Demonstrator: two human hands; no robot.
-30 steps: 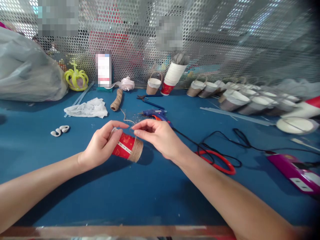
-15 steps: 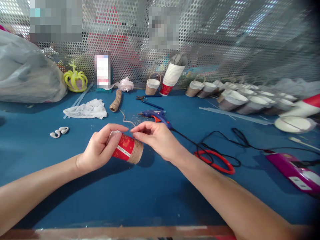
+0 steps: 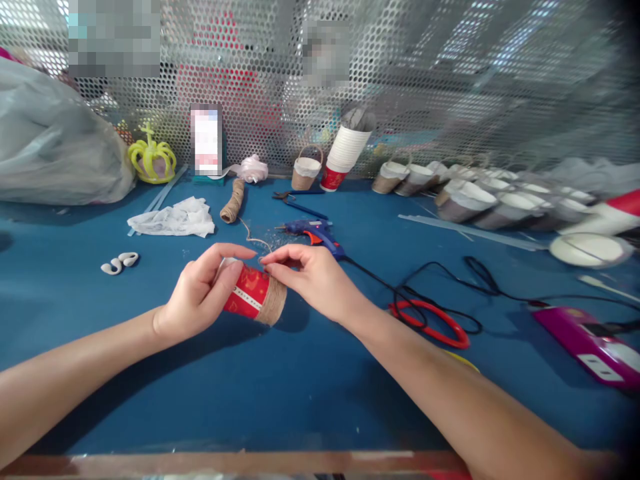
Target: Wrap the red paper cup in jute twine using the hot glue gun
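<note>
A red paper cup lies tilted in my left hand, whose thumb and fingers are closed around its rim end. Twine is wound in a band around the cup's base end. My right hand pinches the loose twine just above that band, thumb and forefinger together. From there the strand runs back to a twine roll lying on the table. Just beyond my right hand rests a blue hot glue gun, its nozzle toward the left.
Pliers lie behind the glue gun. At the back stand stacked paper cups and several twine-wrapped cups with handles. Right are black cables, a red ring and a purple power strip. Left are white cloth and earbuds.
Both hands stay almost in place. The cup has turned slightly in my left hand, and my right fingers have shifted a little along the twine.
</note>
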